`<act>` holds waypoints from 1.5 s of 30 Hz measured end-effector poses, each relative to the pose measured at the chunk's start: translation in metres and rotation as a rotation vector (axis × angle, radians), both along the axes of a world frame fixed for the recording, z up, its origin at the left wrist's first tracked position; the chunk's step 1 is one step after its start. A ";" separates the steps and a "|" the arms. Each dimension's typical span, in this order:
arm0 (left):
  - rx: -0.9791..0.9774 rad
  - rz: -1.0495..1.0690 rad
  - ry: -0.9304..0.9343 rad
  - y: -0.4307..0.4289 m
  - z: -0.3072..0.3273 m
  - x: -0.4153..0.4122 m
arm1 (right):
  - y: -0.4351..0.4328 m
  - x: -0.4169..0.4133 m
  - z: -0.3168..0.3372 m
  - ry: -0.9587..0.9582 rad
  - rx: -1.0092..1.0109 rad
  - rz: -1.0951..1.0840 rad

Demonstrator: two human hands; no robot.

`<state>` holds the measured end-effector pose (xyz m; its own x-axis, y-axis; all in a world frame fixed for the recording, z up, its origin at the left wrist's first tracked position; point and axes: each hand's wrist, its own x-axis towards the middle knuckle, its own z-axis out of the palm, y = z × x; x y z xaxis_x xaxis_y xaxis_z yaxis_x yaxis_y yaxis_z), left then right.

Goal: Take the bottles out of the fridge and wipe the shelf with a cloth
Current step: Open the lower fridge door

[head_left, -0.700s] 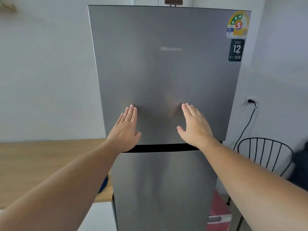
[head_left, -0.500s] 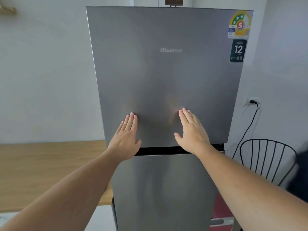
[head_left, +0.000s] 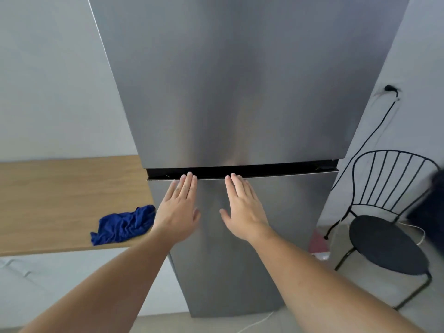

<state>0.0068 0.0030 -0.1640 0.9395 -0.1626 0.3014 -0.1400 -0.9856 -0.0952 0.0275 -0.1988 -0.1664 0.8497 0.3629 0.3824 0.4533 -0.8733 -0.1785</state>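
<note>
A tall silver two-door fridge point(head_left: 240, 92) fills the middle of the view, both doors closed, so the bottles and the shelf inside are hidden. My left hand point(head_left: 179, 210) and my right hand point(head_left: 242, 210) lie flat and open on the top of the lower door, fingertips at the dark gap point(head_left: 264, 168) between the doors. A crumpled blue cloth point(head_left: 122, 225) lies on the wooden counter point(head_left: 60, 200), just left of the fridge and of my left hand.
A black wire chair point(head_left: 386, 241) stands to the right of the fridge. A black cable point(head_left: 367, 140) runs down the right wall from a plug. Something red and white point(head_left: 318, 243) sits on the floor between fridge and chair.
Both hands have slid down from the upper door onto the lower door, fingertips now at the gap. My view has tilted down, bringing the blue cloth and floor into sight.
</note>
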 end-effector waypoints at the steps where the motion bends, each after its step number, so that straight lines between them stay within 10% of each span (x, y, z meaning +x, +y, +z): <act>1: 0.023 0.014 -0.017 0.005 0.003 0.005 | 0.008 0.006 0.000 -0.013 -0.008 0.001; 20: 0.071 -0.216 -0.017 0.058 0.015 0.013 | 0.078 0.006 0.010 -0.128 0.010 -0.283; 28: 0.086 -0.839 0.122 0.040 0.078 -0.023 | 0.047 -0.073 -0.002 -0.217 0.145 -0.329; 32: -0.250 -0.911 0.569 -0.002 0.072 -0.028 | 0.021 -0.129 -0.002 -0.070 0.296 -0.414; 38: -0.493 -1.093 0.517 -0.101 0.038 -0.047 | -0.013 -0.218 0.046 0.411 0.772 -0.466; 45: -0.541 -1.243 0.437 -0.209 0.029 -0.086 | -0.094 -0.282 0.076 0.542 0.232 -0.989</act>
